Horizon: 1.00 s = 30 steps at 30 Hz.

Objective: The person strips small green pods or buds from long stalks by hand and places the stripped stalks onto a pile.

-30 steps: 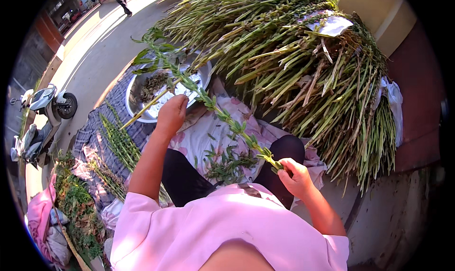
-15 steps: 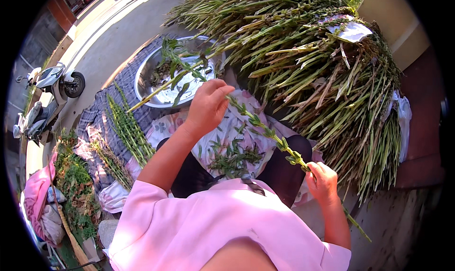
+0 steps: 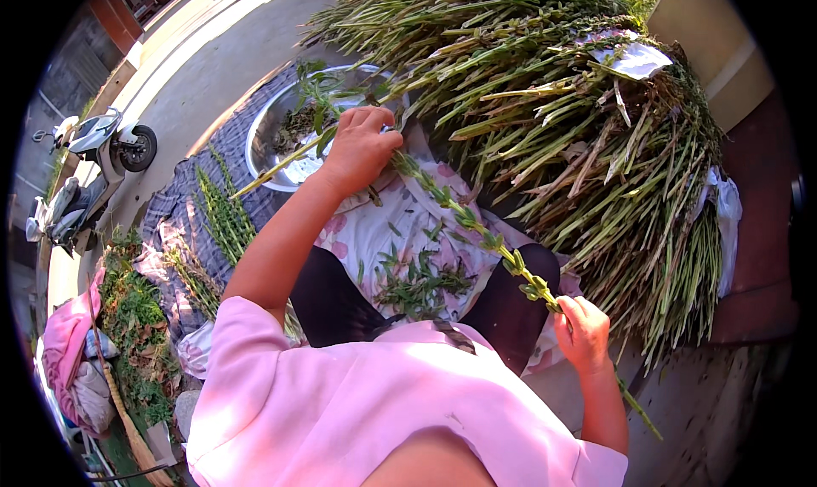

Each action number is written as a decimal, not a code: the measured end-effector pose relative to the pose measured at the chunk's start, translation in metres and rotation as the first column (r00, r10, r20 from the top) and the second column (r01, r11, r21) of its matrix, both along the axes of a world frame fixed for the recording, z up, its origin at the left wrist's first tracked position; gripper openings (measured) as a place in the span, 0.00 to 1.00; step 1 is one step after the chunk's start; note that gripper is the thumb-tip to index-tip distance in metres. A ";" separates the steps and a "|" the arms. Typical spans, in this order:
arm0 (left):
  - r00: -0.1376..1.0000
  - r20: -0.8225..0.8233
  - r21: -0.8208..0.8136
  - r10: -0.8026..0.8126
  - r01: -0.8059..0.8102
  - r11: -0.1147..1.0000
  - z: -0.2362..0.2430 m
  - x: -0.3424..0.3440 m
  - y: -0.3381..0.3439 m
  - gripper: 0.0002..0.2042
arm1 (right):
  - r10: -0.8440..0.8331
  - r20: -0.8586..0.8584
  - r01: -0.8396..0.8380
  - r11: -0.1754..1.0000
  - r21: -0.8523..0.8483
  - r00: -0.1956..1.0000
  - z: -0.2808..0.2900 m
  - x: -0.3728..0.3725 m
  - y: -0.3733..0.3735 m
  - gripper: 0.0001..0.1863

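A green sesame stalk lined with pods runs slantwise between my two hands above my lap. Its leafy tip shows beyond my left hand, whose curled fingers are closed round the upper stalk by the near rim of a metal basin. Closer to me, my right hand grips the lower stalk between thumb and fingers, and the bare stem end sticks out behind it. Plucked green leaves lie on the flowered cloth between my knees. Dry plant bits and a white patch are inside the basin.
A big heap of cut stalks fills the far right, with a white plastic bag at its edge. More green stalks lie left on a checked cloth. A broom and a parked scooter are farther left.
My left hand has moved a little away from me and to the left, toward the stalk's leafy tip. My right hand has barely moved and keeps its hold on the lower stalk.
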<state>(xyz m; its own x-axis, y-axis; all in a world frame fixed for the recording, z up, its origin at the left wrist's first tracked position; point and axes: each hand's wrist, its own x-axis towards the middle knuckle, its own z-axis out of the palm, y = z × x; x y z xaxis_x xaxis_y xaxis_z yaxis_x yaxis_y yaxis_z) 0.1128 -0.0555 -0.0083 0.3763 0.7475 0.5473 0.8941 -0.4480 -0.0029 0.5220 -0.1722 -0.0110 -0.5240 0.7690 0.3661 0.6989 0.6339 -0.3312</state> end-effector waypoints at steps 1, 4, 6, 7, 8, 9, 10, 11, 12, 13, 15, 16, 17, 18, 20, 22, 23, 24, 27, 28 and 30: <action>1.000 -0.015 0.009 -0.014 0.014 1.000 0.002 -0.001 0.000 0.10 | -0.002 0.000 0.002 1.000 0.000 1.000 0.001 0.000 0.000 0.12; 0.999 -0.030 0.023 -0.012 0.013 1.000 0.005 0.001 -0.007 0.08 | -0.013 0.000 0.013 1.000 -0.001 1.000 0.000 -0.002 0.002 0.12; 0.998 0.059 -0.046 -0.003 0.006 0.999 0.007 0.008 -0.020 0.08 | -0.024 0.008 0.024 1.000 -0.005 1.000 -0.002 -0.003 0.003 0.12; 0.995 0.104 -0.081 0.002 0.006 0.997 0.006 0.014 -0.028 0.07 | -0.029 0.002 0.029 0.999 -0.015 1.000 -0.002 -0.004 0.004 0.12; 0.977 0.213 -0.105 -0.017 0.040 0.994 0.004 0.020 -0.036 0.08 | -0.034 -0.004 0.034 0.999 -0.025 0.999 -0.002 -0.006 0.004 0.12; 0.961 0.276 -0.147 -0.014 0.057 0.988 0.000 0.024 -0.045 0.08 | -0.037 -0.010 0.037 0.999 -0.035 0.999 -0.001 -0.007 0.004 0.12; 0.941 0.339 -0.189 -0.008 0.076 0.979 -0.006 0.027 -0.052 0.08 | -0.033 -0.012 0.033 0.999 -0.033 0.999 -0.001 -0.009 0.004 0.11; 0.917 0.399 -0.229 0.002 0.098 0.968 -0.010 0.031 -0.060 0.08 | -0.030 -0.014 0.029 0.999 -0.030 0.999 -0.001 -0.010 0.005 0.11; 0.920 0.392 -0.238 -0.001 0.103 0.966 -0.012 0.036 -0.068 0.09 | -0.028 -0.016 0.027 0.999 -0.026 0.999 -0.002 -0.010 0.006 0.11; 0.922 0.387 -0.247 -0.001 0.105 0.963 -0.012 0.043 -0.077 0.10 | -0.030 -0.012 0.030 0.999 -0.022 0.999 -0.003 -0.010 0.006 0.11; 0.904 0.428 -0.219 0.001 0.103 0.970 -0.011 0.046 -0.076 0.12 | -0.034 -0.007 0.034 0.999 -0.009 0.999 -0.004 -0.009 0.007 0.11; 0.881 0.474 -0.184 0.004 0.094 0.979 -0.009 0.041 -0.068 0.13 | -0.031 -0.008 0.031 1.000 -0.005 1.000 -0.004 -0.010 0.008 0.11; 0.856 0.518 -0.148 0.005 0.084 0.985 -0.007 0.037 -0.059 0.14 | -0.028 -0.008 0.028 1.000 0.000 1.000 -0.003 -0.011 0.007 0.11; 0.856 0.517 -0.104 -0.009 0.073 0.992 -0.009 0.037 -0.049 0.14 | -0.029 -0.007 0.029 1.000 0.010 1.000 -0.001 -0.011 0.009 0.11; 0.873 0.486 -0.087 -0.030 0.083 0.993 -0.009 0.038 -0.039 0.14 | -0.004 -0.018 0.004 1.000 0.025 1.000 0.000 -0.011 0.009 0.11; 0.893 0.449 -0.101 -0.036 0.091 0.991 -0.011 0.043 -0.033 0.11 | 0.002 -0.010 -0.002 1.000 0.023 1.000 0.001 -0.011 0.008 0.11; 0.913 0.404 -0.063 -0.053 0.085 0.994 -0.011 0.044 -0.033 0.10 | 0.000 0.003 0.000 1.000 0.016 1.000 0.004 -0.012 0.007 0.11; 0.932 0.356 -0.026 -0.068 0.083 0.996 -0.009 0.045 -0.033 0.08 | -0.004 0.016 0.004 1.000 0.008 1.000 0.005 -0.012 0.006 0.11; 0.932 0.354 -0.026 -0.080 0.096 0.995 -0.005 0.051 -0.039 0.06 | -0.013 -0.001 0.013 1.000 -0.011 1.000 0.004 -0.012 0.007 0.12; 0.924 0.373 -0.029 -0.085 0.103 0.994 -0.001 0.056 -0.042 0.06 | -0.019 -0.013 0.018 1.000 -0.010 1.000 0.002 -0.012 0.008 0.12; 0.891 0.439 -0.095 -0.112 0.170 0.981 0.002 0.060 -0.053 0.07 | -0.025 -0.036 0.025 1.000 -0.008 0.999 0.000 -0.010 0.009 0.12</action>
<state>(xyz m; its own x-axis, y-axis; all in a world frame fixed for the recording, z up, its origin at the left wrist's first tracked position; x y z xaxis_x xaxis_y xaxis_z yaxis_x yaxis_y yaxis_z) 0.1728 -0.1088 -0.0065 0.2328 0.7784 0.5830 0.7219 -0.5400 0.4327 0.5119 -0.1634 -0.0115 -0.4914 0.7843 0.3787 0.7020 0.6141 -0.3608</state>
